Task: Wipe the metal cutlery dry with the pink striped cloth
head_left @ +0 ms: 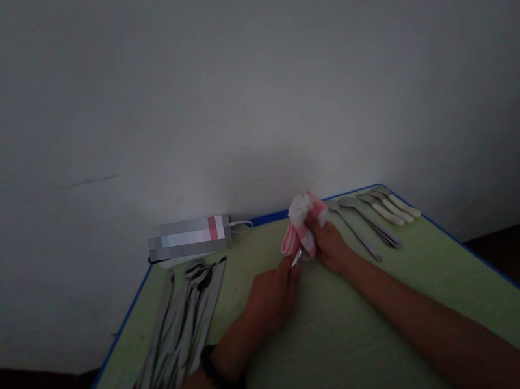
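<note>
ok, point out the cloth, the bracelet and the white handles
cloth (299, 210): head view, on its bunched white part
bracelet (216, 376): head view, on the black band's curve
white handles (397, 210): head view, on the middle one of three

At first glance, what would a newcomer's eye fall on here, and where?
The pink and white cloth stands out first, bunched in the right hand toward the back of the green table. Beside it, the left hand grips a shiny metal utensil. Next comes the pile of cutlery at left.
</note>
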`<state>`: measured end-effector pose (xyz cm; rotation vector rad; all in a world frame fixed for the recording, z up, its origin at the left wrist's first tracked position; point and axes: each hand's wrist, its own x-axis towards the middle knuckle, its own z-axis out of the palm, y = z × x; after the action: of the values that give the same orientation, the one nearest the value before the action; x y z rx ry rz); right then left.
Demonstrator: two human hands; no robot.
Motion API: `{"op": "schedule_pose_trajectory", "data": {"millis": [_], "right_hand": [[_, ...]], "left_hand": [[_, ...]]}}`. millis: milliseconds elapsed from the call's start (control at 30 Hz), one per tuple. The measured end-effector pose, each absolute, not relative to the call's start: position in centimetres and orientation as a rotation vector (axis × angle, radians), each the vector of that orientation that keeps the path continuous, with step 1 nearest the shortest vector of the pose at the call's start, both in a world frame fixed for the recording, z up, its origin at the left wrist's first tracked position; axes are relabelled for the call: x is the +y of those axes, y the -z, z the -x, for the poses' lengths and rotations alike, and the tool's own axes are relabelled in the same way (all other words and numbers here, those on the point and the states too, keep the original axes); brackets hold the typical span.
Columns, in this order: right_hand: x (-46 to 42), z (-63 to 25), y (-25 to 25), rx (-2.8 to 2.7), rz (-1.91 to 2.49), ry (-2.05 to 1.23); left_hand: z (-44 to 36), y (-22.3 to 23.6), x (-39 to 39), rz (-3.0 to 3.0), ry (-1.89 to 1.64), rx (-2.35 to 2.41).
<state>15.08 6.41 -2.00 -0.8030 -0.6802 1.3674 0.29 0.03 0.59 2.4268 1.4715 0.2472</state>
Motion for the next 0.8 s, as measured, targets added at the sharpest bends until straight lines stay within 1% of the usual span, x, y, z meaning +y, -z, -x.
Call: {"op": "schedule_pose_trajectory", "data": {"millis": [100, 200, 300, 367, 467, 600, 700, 800], "right_hand": [[6.4, -15.1, 2.3, -0.773, 0.816, -1.327], [6.2, -15.7, 2.1, -0.801, 0.835, -1.438], [5.9, -16.4, 1.7, -0.920, 0.831, -1.608], [5.7, -16.8, 1.5, -1.071, 0.817, -1.658], [5.3, -16.9, 1.1, -1.364, 0.890, -1.599], [5.1, -17.3, 0.5, -1.620, 0.989, -1.501], [5.1, -18.2, -0.4, -1.856, 1.097, -1.429], [5.1, -19.4, -1.9, -2.131, 1.114, -1.424]], "left_hand": [[0.0, -1.1, 0.1, -2.323, -0.361, 1.424], [1.0, -3.2, 0.7, -2.216, -0.457, 1.343], [3.0, -6.6, 1.4, -2.217, -0.368, 1.323], [4.4, -8.7, 1.7, -2.238, -0.286, 1.351], [5.7, -10.6, 1.5, -2.264, -0.178, 1.407], [6.7, -11.7, 1.1, -2.318, -0.167, 1.424], [7.6, -12.8, 0.6, -2.355, -0.204, 1.462], [7.5, -13.4, -0.3, -2.322, -0.366, 1.621]]}}
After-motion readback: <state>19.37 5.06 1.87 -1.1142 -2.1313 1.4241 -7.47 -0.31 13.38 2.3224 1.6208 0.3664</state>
